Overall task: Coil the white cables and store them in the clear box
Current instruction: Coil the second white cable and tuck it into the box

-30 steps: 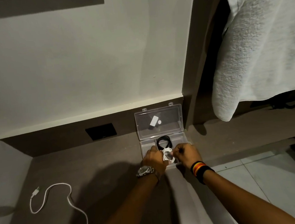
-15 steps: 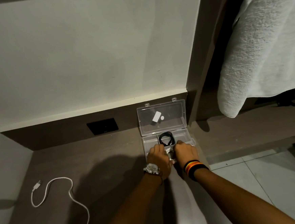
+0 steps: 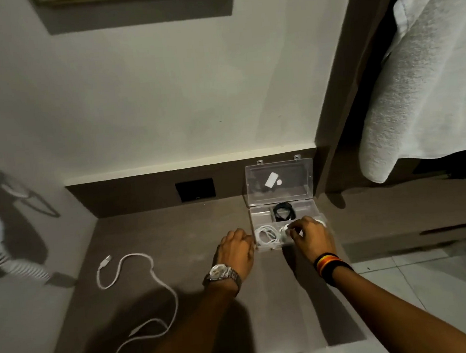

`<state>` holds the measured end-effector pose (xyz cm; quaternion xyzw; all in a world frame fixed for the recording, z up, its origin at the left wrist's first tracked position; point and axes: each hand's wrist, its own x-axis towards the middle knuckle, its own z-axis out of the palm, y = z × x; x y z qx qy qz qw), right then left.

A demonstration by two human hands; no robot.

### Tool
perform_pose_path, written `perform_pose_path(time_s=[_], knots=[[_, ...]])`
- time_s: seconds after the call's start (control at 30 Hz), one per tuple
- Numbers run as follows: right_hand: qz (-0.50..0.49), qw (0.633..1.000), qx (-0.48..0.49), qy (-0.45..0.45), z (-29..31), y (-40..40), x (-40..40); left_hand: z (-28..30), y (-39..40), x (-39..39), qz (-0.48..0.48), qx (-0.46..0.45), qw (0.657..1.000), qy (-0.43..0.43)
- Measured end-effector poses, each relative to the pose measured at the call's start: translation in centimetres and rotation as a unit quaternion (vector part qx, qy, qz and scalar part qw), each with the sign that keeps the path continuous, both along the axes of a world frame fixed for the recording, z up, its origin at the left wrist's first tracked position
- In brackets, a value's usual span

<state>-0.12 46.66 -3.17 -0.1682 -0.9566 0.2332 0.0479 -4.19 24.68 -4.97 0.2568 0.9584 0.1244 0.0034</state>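
The clear box (image 3: pixel 259 211) stands open on the brown desk, its lid (image 3: pixel 297 188) leaning against the wall. A coiled black cable (image 3: pixel 283 212) lies in the rear compartment. A coiled white cable (image 3: pixel 265 233) lies in the front left compartment. My right hand (image 3: pixel 312 237) is over the front right compartment, fingertips pinched on a second white coil (image 3: pixel 284 230), mostly hidden under the hand. My left hand (image 3: pixel 236 250) sits just outside the box's front left corner, fingers loosely curled, holding nothing. A loose white cable (image 3: pixel 150 277) snakes across the desk at the left.
The brown desk (image 3: pixel 180 236) ends at a wall behind and at a drop to a tiled floor (image 3: pixel 417 270) on the right. A black wall socket (image 3: pixel 195 190) sits left of the box. A white towel (image 3: pixel 419 83) hangs at upper right.
My left hand has pulled out of the box to its left side, uncovering a white coil in the front left compartment. My right hand stays on the other coil. The camera shifted right.
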Motion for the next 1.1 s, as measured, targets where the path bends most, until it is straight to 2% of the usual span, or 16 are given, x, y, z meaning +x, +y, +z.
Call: perform_pose_path(time_s=[0.13, 0.27, 0.47, 0.57, 0.7, 0.83, 0.93, 1.1], knots=[[0.077, 0.997, 0.013, 0.006, 0.8, -7.5, 1.5, 0.1, -9.8, 3.6, 0.089, -0.009, 0.996, 0.001], [0.186, 0.982, 0.003, -0.025, 0.5, -16.5, 2.7, -0.6, -19.5, 7.6, 0.163, -0.054, 0.985, -0.007], [0.302, 0.951, 0.012, -0.072, -1.2, -28.8, 5.4, -2.4, -29.2, 11.8, 0.209, -0.080, 0.974, -0.033], [0.339, 0.937, 0.060, -0.061, -2.7, -32.6, 7.0, -3.8, -31.2, 13.4, 0.211, -0.084, 0.972, -0.053], [0.341, 0.928, 0.128, -0.075, -3.8, -35.0, 8.4, -5.1, -32.2, 14.3, 0.203, -0.070, 0.973, -0.080], [0.331, 0.924, 0.175, -0.075, -3.8, -35.5, 8.4, -3.7, -32.2, 13.8, 0.213, -0.012, 0.974, -0.078], [0.355, 0.917, 0.163, -0.085, -2.1, -34.9, 7.1, -1.4, -32.2, 12.6, 0.202, 0.035, 0.974, -0.096], [0.360, 0.909, 0.163, -0.135, -0.2, -33.9, 6.4, 0.1, -31.1, 12.6, 0.266, -0.063, 0.943, -0.192]])
